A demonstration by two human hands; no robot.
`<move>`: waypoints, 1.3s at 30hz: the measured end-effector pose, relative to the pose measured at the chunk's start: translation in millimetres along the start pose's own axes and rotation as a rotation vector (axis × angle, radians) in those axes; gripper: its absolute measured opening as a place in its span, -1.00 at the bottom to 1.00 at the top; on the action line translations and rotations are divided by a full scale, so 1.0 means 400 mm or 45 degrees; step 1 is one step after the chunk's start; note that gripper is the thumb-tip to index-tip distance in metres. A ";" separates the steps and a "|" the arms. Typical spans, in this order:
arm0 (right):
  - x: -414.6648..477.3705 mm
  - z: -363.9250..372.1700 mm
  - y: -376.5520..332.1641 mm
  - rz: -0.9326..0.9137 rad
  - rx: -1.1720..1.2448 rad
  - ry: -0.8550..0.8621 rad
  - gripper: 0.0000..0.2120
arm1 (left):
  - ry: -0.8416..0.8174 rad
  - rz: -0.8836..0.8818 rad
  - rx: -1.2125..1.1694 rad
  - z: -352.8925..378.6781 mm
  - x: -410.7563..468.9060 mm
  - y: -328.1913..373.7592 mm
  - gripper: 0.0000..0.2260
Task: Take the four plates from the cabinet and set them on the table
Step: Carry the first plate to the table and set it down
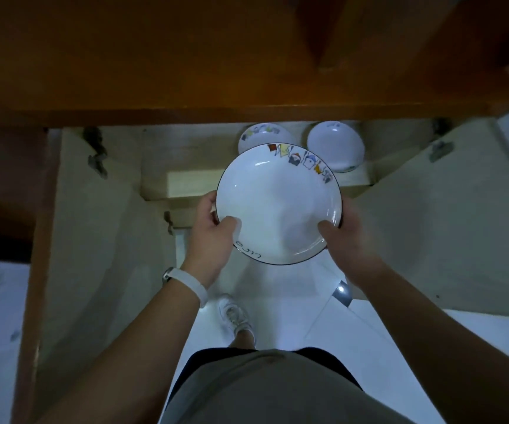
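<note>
I hold a white plate [277, 203] with a dark rim and small coloured figures along its far edge, level in front of the open cabinet. My left hand [213, 237] grips its left near edge, thumb on top. My right hand [348, 237] grips its right near edge the same way. Behind it, two more white plates rest on the cabinet shelf [192, 185]: one [259, 134] mostly hidden by the held plate, and one [335, 146] to the right. The table is out of view.
Both cabinet doors stand open, the left door [94, 240] and the right door [430, 224] flanking my arms. A brown wooden counter [185, 56] overhangs the cabinet. White floor tiles and my shoe [234, 316] lie below.
</note>
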State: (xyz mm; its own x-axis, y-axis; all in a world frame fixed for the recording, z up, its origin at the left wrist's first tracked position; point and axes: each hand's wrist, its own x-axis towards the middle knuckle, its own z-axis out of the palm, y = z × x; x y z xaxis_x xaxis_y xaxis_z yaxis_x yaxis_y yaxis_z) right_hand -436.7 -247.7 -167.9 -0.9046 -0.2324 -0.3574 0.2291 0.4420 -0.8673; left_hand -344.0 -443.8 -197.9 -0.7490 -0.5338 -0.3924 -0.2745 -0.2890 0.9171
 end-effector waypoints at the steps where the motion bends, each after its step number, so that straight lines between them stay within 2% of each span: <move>1: -0.019 -0.026 0.006 -0.011 0.006 0.022 -0.59 | -0.037 0.031 0.000 0.023 -0.018 0.009 -0.60; 12: -0.344 -0.353 0.112 -0.083 0.150 0.361 -0.56 | -0.387 0.183 0.145 0.304 -0.299 0.023 -0.51; 24: -0.806 -0.692 0.302 0.095 0.281 1.007 -0.57 | -0.977 0.229 0.264 0.674 -0.698 -0.027 -0.54; 31: -1.021 -0.806 0.388 0.196 0.401 1.329 -0.55 | -1.319 0.254 0.336 0.864 -0.888 -0.077 -0.53; 35: -1.083 -0.846 0.426 0.238 0.485 1.500 -0.60 | -1.491 0.258 0.375 0.953 -0.951 -0.100 -0.40; 39: -1.108 -0.894 0.460 0.313 0.518 1.646 -0.59 | -1.662 0.224 0.412 1.062 -0.991 -0.120 -0.39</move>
State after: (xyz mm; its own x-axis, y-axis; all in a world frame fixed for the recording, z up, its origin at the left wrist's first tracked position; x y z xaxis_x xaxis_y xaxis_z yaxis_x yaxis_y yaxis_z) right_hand -122.2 246.3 -45.3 -0.4616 0.8766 -0.1357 0.3160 0.0196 -0.9485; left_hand -290.2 119.2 -56.8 -0.7600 0.6446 -0.0830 -0.1096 -0.0012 0.9940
